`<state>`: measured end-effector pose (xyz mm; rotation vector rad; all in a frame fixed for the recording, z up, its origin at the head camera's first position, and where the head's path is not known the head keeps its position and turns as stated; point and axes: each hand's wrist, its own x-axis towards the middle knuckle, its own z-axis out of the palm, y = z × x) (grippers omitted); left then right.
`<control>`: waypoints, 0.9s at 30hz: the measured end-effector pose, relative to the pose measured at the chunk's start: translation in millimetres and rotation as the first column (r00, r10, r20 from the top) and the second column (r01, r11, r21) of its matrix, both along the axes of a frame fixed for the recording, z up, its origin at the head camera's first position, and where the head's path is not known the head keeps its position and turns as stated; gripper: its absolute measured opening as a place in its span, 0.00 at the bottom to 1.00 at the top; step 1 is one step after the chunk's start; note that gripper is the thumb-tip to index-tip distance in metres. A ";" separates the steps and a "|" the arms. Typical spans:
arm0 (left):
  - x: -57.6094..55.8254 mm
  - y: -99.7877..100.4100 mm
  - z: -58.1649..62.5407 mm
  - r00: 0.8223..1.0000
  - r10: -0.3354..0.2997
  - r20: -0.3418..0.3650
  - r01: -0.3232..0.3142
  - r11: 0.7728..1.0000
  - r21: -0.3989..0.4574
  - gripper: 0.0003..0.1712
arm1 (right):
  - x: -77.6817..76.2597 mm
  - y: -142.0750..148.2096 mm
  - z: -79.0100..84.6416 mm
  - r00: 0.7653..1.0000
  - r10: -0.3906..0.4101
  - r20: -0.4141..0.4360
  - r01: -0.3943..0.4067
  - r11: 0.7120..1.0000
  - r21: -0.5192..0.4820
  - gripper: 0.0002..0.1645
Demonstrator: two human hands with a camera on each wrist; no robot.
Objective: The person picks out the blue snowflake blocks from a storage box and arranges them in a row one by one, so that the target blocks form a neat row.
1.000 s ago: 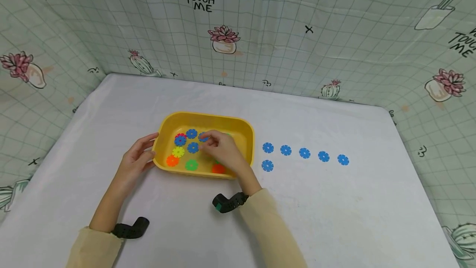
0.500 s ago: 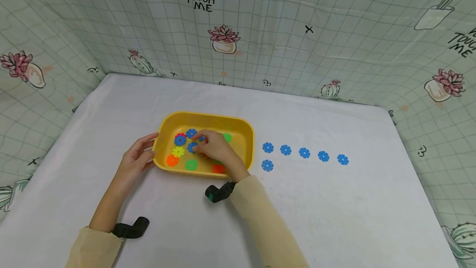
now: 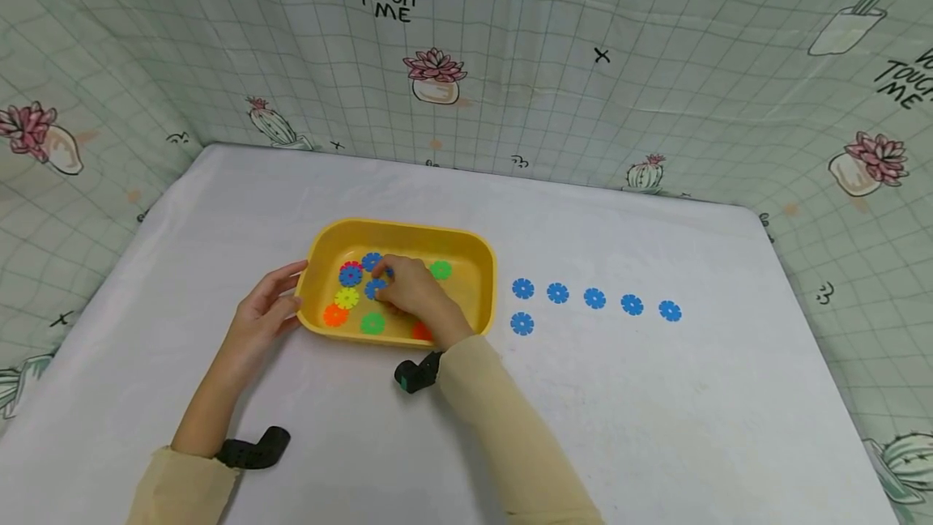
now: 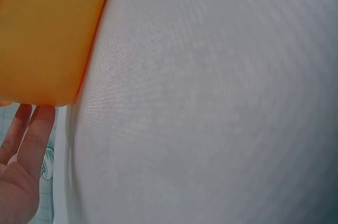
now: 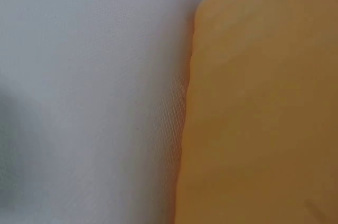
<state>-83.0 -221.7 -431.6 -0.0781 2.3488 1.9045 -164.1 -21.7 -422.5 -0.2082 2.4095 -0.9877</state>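
Observation:
A yellow tray (image 3: 474, 245) stands on the white table with several flower-shaped plastic discs in it. My left hand (image 3: 258, 318) touches the tray's left end with extended fingers; the left wrist view shows the fingers (image 4: 37, 137) against the tray wall (image 4: 50, 39). Inside the tray, my right hand (image 3: 415, 290) reaches down over a blue disc (image 3: 375, 289), thumb and index finger spaced apart around it. Another blue disc is partly covered by this hand. In the right wrist view the tray's outer wall (image 5: 264, 102) hides the right hand's fingers.
Right of the tray lies a row of blue discs (image 3: 594, 298), with one more blue disc (image 3: 521, 323) in front of its left end. Yellow (image 3: 346, 298), orange (image 3: 336, 315) and green discs (image 3: 372, 323) lie in the tray. A printed cloth (image 3: 510, 63) hangs behind the table.
My right hand has moved left inside the tray, onto the blue disc, uncovering a green disc at the right. My left hand stays at the tray's left end.

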 end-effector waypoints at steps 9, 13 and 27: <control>0.5 0.0 1.4 1.000 0.001 -0.005 -0.001 1.000 -0.003 0.27 | -1.1 -1.1 -0.2 1.000 0.007 -0.011 -0.007 1.000 0.021 0.14; 0.6 -0.2 1.2 1.000 -0.002 -0.007 0.002 1.000 0.000 0.26 | -1.3 -1.2 -0.8 1.000 0.019 -0.020 -0.018 0.999 0.032 0.14; 0.4 0.6 0.4 1.000 0.009 -0.010 -0.009 1.000 -0.015 0.26 | 0.6 -1.4 -0.6 0.991 0.097 -0.097 -0.087 0.991 0.099 0.14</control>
